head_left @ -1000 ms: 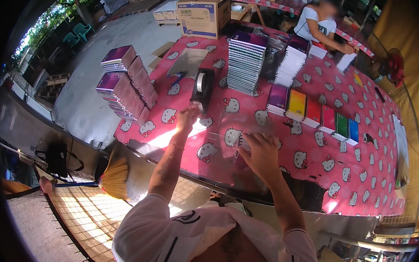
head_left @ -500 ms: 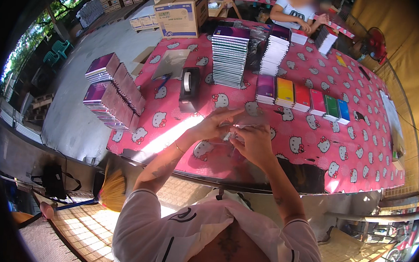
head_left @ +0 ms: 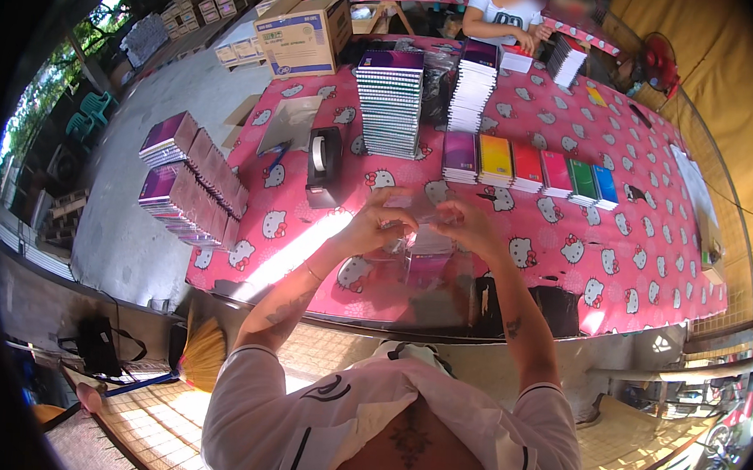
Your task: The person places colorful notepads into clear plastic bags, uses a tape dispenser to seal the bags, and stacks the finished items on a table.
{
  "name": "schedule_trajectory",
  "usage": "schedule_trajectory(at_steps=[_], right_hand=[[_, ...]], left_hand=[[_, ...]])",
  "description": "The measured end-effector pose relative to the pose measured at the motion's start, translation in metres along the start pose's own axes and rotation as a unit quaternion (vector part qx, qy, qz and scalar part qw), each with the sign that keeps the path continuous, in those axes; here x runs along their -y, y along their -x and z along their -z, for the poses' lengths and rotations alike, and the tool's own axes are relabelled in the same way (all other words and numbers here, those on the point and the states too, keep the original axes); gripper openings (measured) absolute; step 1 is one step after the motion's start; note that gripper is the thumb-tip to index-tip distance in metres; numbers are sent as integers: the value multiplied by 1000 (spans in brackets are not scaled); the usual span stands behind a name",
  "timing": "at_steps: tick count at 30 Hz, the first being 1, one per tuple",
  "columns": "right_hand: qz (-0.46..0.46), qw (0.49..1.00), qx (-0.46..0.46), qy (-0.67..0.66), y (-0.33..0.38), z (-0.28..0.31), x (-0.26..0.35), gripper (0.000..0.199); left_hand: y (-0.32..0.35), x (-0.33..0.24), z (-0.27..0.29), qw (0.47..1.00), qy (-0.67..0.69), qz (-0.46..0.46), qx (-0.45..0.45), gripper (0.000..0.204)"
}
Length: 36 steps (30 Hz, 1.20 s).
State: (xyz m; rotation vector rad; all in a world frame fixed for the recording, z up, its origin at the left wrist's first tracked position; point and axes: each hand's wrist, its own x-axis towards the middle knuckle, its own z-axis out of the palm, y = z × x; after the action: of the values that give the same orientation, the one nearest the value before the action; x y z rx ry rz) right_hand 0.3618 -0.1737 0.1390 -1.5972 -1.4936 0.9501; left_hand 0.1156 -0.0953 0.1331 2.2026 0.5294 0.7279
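Pink patterned tabletop (head_left: pixel 617 250) carrying everything; tape dispenser (head_left: pixel 322 164) taken as landmark for all places

Largest first: cardboard box (head_left: pixel 305 31) beyond the tape dispenser, at the far edge. Two leaning rows of purple notebooks (head_left: pixel 192 181) to its left, at the tabletop's left edge. Two tall stacks: spiral notebook stack (head_left: pixel 388 102) just right of and beyond the dispenser, white-edged stack (head_left: pixel 471 94) further right. One row of six low coloured piles (head_left: pixel 531 167) to the right: purple, yellow, red, pink, green, blue. One flat grey sheet (head_left: pixel 290 122) just beyond-left of the dispenser. One more small stack (head_left: pixel 567 59) far right and beyond, beside another person's arms (head_left: pixel 527 33)

Nearer than the dispenser and to its right: clear plastic sleeve (head_left: pixel 425 216), raised above the tabletop, pinched at its top edge between both hands. Left hand (head_left: pixel 375 225) clamped on the sleeve's left corner, right hand (head_left: pixel 467 228) clamped on its right corner, fingertips of the two almost meeting. Sleeve hanging down from the grip toward the body, long axis seemingly running away-to-near, though transparency makes the outline hard to read. Neither hand nearer: sleeve centred between them. Purplish cover (head_left: pixel 430 268) seen through or below the sleeve; cannot tell whether inside it or lying beneath
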Motion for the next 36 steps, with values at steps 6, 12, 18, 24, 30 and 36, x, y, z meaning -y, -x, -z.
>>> schedule_trajectory(at_steps=[6, 12, 18, 24, 30, 36], right_hand=[[-7, 996, -89, 26, -5, -20, -24, 27], [81, 987, -136, -12, -2, -21, -36, 19], [171, 963, -205, -45, 6, 17, 23, 27], [64, 963, -128, -230, 50, 8, -37, 46], [299, 924, -62, 228, 64, -10, -34, 53], [293, 929, -20, 227, 60, -12, -46, 58]], left_hand=[[1, 3, -6, 1000, -2, -1, -10, 16], [2, -5, -9, 1000, 6, -3, -11, 13], [4, -14, -1, 999, 31, 9, -9, 14], [-2, -16, -3, 998, 50, 21, -12, 17], [-21, -5, -18, 999, -43, -29, 8, 19], [-35, 9, -39, 992, -95, -76, 28, 20]])
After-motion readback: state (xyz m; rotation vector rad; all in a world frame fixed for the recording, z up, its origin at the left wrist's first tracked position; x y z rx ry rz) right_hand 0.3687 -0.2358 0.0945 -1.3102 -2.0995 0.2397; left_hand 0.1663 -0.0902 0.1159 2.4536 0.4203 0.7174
